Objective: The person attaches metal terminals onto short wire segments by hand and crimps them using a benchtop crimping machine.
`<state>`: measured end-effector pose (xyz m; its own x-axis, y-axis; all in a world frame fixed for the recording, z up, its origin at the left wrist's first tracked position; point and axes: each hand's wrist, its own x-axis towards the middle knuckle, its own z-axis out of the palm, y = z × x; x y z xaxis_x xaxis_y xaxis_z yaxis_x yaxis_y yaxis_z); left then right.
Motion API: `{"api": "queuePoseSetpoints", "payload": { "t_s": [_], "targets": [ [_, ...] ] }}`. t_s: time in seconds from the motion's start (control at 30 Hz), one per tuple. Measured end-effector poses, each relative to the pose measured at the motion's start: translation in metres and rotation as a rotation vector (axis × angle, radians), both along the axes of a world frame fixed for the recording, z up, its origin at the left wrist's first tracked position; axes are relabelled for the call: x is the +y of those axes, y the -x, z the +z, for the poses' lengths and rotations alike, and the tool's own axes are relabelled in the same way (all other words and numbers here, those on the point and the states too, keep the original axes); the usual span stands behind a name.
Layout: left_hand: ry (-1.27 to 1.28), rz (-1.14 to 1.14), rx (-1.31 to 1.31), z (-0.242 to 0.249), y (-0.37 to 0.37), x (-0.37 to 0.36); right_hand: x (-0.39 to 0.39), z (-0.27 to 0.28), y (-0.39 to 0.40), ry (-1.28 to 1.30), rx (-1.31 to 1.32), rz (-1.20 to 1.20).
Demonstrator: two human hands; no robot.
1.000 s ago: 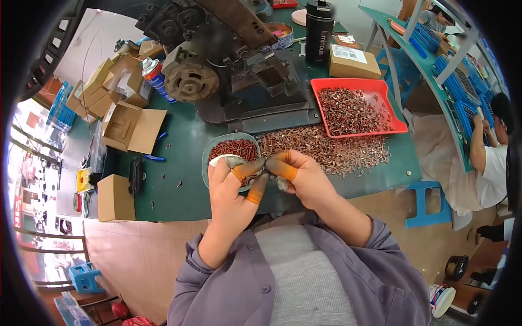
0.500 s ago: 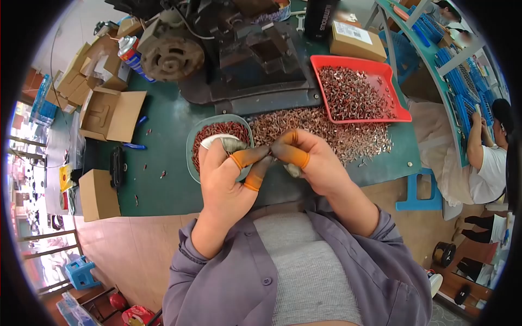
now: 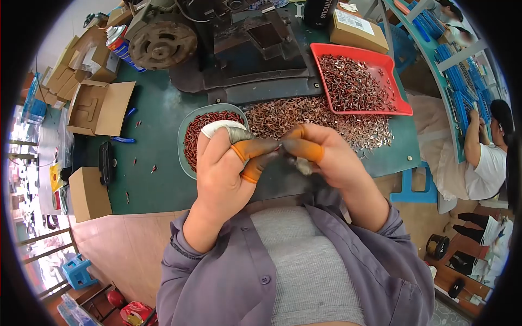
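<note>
Orange finger cots (image 3: 255, 148) are worn above a dark green table (image 3: 157, 136), where reddish parts are held in a grey-green bowl (image 3: 185, 126), coppery ones in a red tray (image 3: 348, 52).

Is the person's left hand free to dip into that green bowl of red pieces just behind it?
Probably yes. The left hand hovers right at the near rim of the green bowl, with nothing between them. Its fingertips are pinched together with the right hand, though, so it would have to let go first.

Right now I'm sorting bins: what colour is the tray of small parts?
Red tray, clearest in the head view, beyond the right hand.
</note>
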<state>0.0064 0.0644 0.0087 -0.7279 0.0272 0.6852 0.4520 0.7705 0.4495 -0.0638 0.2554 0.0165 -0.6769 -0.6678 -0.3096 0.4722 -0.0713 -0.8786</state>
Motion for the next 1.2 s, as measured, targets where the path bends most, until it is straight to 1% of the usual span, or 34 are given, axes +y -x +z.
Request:
{"api": "queuePoseSetpoints", "payload": {
  "t_s": [0.03,0.07,0.1,0.17,0.2,0.23,0.3,0.33,0.47,0.53,0.57,0.63,0.67,0.73,0.77,0.83,0.87,0.93,1.07,1.1,1.17,1.2],
  "targets": [
    [-0.028,-0.015,-0.031,0.0,-0.001,0.0,0.005,0.002,0.0,-0.119,0.222,0.036],
    [-0.056,-0.029,-0.062,0.001,-0.001,0.0,0.012,-0.004,0.0,-0.235,0.531,0.01],
    [-0.058,-0.03,-0.057,0.0,-0.001,0.0,0.018,-0.007,0.003,-0.237,0.536,0.008],
    [-0.158,-0.065,-0.1,-0.001,-0.001,-0.002,0.027,-0.011,0.007,-0.51,1.243,0.019],
    [-0.159,-0.065,-0.099,-0.001,-0.003,-0.003,0.028,-0.013,0.005,-0.573,1.207,0.063],
    [-0.18,-0.073,-0.123,-0.001,-0.004,-0.004,0.027,-0.014,0.004,-0.573,1.211,0.064],
    [-0.198,-0.083,-0.144,-0.002,-0.007,-0.006,0.021,-0.018,0.003,-0.566,1.35,0.134],
    [-0.238,-0.087,-0.176,-0.005,-0.009,-0.007,0.019,-0.022,0.004,-0.608,1.4,0.163],
    [-0.345,-0.067,-0.262,-0.007,-0.018,-0.011,0.012,-0.025,0.004,-0.628,1.415,0.165],
    [-0.364,-0.044,-0.283,-0.007,-0.021,-0.012,0.013,-0.021,0.002,-0.623,1.266,0.19],
    [-0.381,-0.026,-0.3,-0.008,-0.023,-0.012,0.015,-0.02,0.001,-0.624,1.263,0.197],
    [-0.387,-0.023,-0.298,-0.012,-0.023,-0.013,0.02,-0.019,-0.002,-0.6,1.144,0.085],
    [-0.387,-0.022,-0.292,-0.013,-0.023,-0.013,0.021,-0.019,-0.004,-0.601,1.143,0.088],
    [-0.377,-0.015,-0.297,-0.013,-0.024,-0.011,0.023,-0.019,-0.01,-0.643,1.04,0.021],
    [-0.367,-0.011,-0.301,-0.013,-0.023,-0.01,0.023,-0.02,-0.012,-0.645,1.041,0.019],
    [-0.35,-0.027,-0.274,-0.015,-0.021,-0.009,0.02,-0.028,-0.015,-0.662,1.166,-0.016],
    [-0.333,-0.037,-0.249,-0.015,-0.02,-0.009,0.018,-0.031,-0.016,-0.664,1.166,-0.021],
    [-0.323,-0.048,-0.253,-0.014,-0.02,-0.007,0.014,-0.035,-0.017,-0.688,1.275,-0.019],
    [-0.298,-0.073,-0.26,-0.012,-0.021,-0.005,0.012,-0.034,-0.018,-0.724,1.32,0.018],
    [-0.295,-0.073,-0.257,-0.012,-0.02,-0.004,0.01,-0.036,-0.018,-0.766,1.322,0.036],
    [-0.415,-0.117,-0.275,-0.011,-0.018,0.0,0.01,-0.039,-0.018,-0.805,1.33,0.05],
    [-0.41,-0.116,-0.269,-0.012,-0.015,0.003,0.009,-0.04,-0.017,-0.74,1.305,0.01]
  ]
}}
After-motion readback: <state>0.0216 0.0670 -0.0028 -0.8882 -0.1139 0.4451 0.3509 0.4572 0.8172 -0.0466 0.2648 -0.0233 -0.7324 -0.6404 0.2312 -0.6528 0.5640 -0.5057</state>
